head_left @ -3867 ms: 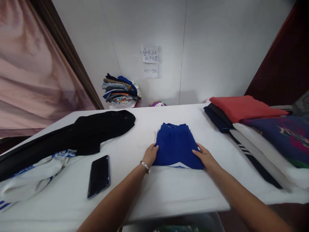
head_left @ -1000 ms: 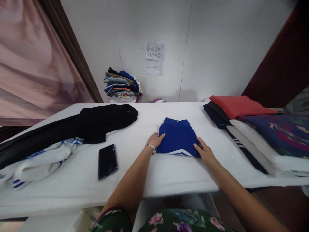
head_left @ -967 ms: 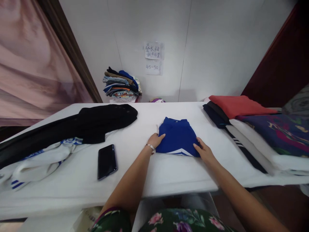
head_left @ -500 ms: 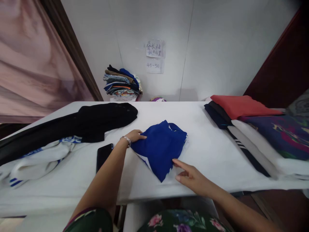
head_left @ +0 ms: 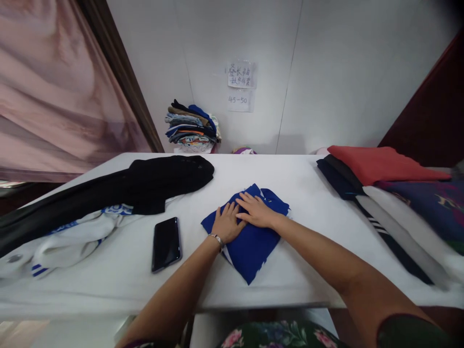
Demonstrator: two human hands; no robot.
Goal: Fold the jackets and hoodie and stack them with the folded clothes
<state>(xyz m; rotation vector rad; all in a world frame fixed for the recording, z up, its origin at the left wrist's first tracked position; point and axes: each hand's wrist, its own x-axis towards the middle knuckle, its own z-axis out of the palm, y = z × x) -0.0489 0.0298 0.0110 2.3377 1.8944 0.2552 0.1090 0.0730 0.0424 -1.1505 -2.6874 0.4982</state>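
Blue folded cloth (head_left: 250, 256) on the white worktop (head_left: 290, 169)

The blue folded cloth lies in the middle of the worktop, turned at a slant, with one corner pointing at the person. The left hand (head_left: 227, 224) is flat on top of it, fingers spread. The right hand (head_left: 255, 211) is flat on it too, just beside the left hand, and its fingers are also spread. I cannot tell if the two hands touch. A shiny bracelet (head_left: 216, 239) is on the left wrist. A black phone (head_left: 166, 245) lies to the left of the cloth. Farther left, black clothes (head_left: 170, 181) lie partly over white and blue clothes (head_left: 76, 244). A red folded cloth (head_left: 384, 163) sits on dark ones at the right. Behind the worktop is a pile of clothes (head_left: 192, 126).
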